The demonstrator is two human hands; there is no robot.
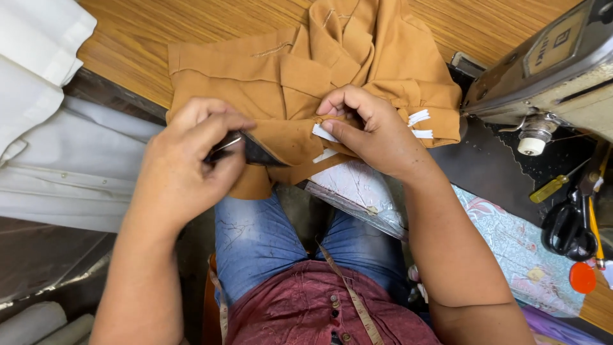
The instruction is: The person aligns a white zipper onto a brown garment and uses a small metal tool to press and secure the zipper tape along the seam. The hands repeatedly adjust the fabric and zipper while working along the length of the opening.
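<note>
A tan-brown garment (300, 70) lies folded on the wooden table (134, 38), its near edge hanging over my lap. My right hand (367, 128) pinches a fold of the garment near small white tags (324, 133). My left hand (188, 160) grips a small metal cutting tool with a dark pointed blade (258, 153), its tip aimed at the cloth just left of my right fingers. More white tags (419, 118) show at the garment's right edge.
A sewing machine (555, 70) stands at the right, with black scissors (567, 227), a yellow-handled screwdriver (549, 188) and an orange disc (582, 277) near it. White cloth (57, 153) lies at the left. A measuring tape (351, 297) hangs over my red shirt.
</note>
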